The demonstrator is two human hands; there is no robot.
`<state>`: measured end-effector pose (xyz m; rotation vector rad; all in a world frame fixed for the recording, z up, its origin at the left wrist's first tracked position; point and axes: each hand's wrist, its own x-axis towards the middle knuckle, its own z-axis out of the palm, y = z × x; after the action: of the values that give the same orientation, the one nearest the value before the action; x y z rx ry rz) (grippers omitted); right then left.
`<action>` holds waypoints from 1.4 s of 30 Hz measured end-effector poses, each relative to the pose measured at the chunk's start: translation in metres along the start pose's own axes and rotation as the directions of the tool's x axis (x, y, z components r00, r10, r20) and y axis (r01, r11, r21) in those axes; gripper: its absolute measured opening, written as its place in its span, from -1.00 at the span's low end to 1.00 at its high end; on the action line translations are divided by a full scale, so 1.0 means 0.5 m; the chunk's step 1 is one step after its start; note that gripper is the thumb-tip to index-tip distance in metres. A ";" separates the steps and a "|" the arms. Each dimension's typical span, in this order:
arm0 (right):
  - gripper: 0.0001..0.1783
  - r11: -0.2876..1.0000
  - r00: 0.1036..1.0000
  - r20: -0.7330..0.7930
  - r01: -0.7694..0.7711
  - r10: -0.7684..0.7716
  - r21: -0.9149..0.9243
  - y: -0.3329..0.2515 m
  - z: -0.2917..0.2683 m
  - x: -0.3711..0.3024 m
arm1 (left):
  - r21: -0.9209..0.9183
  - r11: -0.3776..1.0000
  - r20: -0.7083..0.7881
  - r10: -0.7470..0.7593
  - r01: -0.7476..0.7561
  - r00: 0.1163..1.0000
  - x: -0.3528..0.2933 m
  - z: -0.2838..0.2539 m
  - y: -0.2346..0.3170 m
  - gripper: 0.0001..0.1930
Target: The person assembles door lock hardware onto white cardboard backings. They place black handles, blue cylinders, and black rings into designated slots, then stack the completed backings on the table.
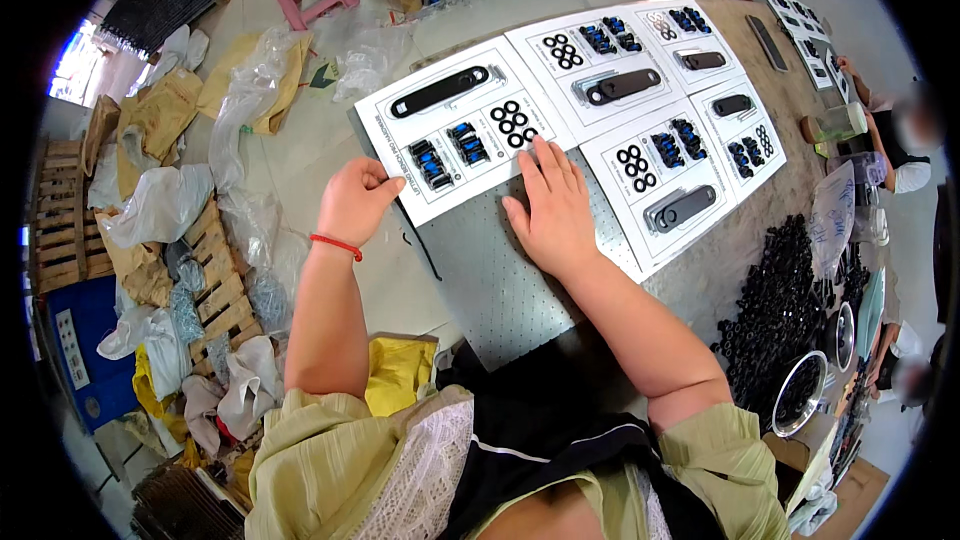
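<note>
Four white printed cards, each laid out with a black oblong handle, blue-and-black fittings and black rings, lie in a block across the far half of the perforated grey metal desk (pixel 500 290). Going left to right: the left hand (pixel 355 202) pinches the left edge of the nearest white card (pixel 455 120), which overhangs the desk's left corner, fingers curled shut on the card. The right hand (pixel 553 208) lies flat and open, palm down, on the bare metal at that card's near edge, fingertips touching the card. Further right, by the desk's right edge, sits a heap of loose black rings (pixel 775 300). Judging by this, the card is being squared up; next calls for a steady slide without scattering its parts.
</note>
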<state>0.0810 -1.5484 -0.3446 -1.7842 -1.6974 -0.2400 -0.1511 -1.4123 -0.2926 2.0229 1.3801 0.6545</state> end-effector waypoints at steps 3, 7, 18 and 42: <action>-0.39 1.000 1.000 -0.015 -0.012 0.012 0.023 0.006 0.002 -0.001 | -0.004 1.000 0.009 -0.022 0.022 1.000 -0.002 0.005 0.001 -0.70; -0.38 0.998 0.996 -0.069 -0.053 0.051 -0.019 0.007 -0.003 0.008 | -0.019 1.000 -0.023 -0.024 0.024 0.999 0.001 0.003 0.005 -0.69; -0.33 0.984 0.992 -0.071 -0.113 0.104 -0.140 0.006 0.013 0.017 | -0.301 0.954 -0.095 -0.016 -0.014 0.995 0.001 0.033 -0.044 -0.73; -0.29 0.987 0.995 -0.021 -0.096 0.094 -0.127 -0.004 -0.005 -0.013 | -0.662 0.737 -0.078 -0.250 0.137 0.965 -0.039 0.096 -0.053 -0.78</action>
<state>0.0789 -1.5550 -0.3457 -1.9459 -1.6136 -0.3255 -0.1419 -1.4328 -0.3461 1.2655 1.1965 1.0527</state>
